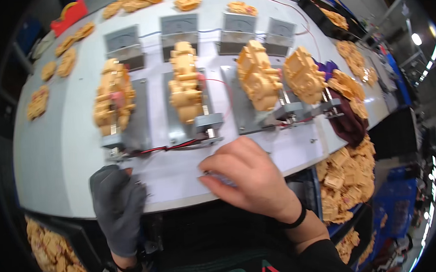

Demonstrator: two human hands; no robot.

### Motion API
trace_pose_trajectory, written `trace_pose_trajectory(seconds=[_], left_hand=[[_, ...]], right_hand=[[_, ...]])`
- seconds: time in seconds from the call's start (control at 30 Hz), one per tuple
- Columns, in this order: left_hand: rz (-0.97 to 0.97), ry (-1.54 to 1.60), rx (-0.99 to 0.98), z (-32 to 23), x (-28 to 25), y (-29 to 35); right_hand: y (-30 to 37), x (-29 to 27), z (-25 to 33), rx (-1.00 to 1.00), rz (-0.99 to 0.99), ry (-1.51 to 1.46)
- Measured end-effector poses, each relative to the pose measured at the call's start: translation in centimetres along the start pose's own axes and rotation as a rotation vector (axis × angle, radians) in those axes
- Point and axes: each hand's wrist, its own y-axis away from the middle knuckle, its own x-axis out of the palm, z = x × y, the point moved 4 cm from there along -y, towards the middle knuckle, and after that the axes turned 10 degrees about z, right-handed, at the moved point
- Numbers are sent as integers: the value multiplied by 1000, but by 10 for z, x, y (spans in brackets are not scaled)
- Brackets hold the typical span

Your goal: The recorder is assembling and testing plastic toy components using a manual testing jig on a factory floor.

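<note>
My left hand (115, 203), in a grey glove with a bare fingertip showing, is curled closed at the table's front edge; what it holds, if anything, is hidden. My bare right hand (245, 176) pinches a small dark piece (206, 173), too small to name, between thumb and forefinger. Beyond the hands, several tan plastic molded parts lie in metal fixtures: a leftmost part (113, 94), a second part (185, 83), a third part (259, 77) and a rightmost part (304, 76). Grey clamp blocks (209, 120) stand at their near ends.
Panel meters (179, 34) stand behind the fixtures. Red and black wires (167, 148) run between the left clamps. A dark red cloth (348, 119) hangs at the table's right edge. Heaped tan parts (346, 178) fill a bin at right; another pile (56, 248) lies lower left.
</note>
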Motion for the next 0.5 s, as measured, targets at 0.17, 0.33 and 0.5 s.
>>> trace_pose_trajectory(seconds=[0.17, 0.33, 0.5], left_hand=[[-116, -161, 235, -61, -45, -31], [207, -234, 389, -119, -29, -113], [672, -588, -120, -104, 31, -178]], right_hand=[[4, -9, -9, 89, -418, -240], [-7, -9, -4, 149, -351, -454], [-13, 0, 6, 28, -390, -366]])
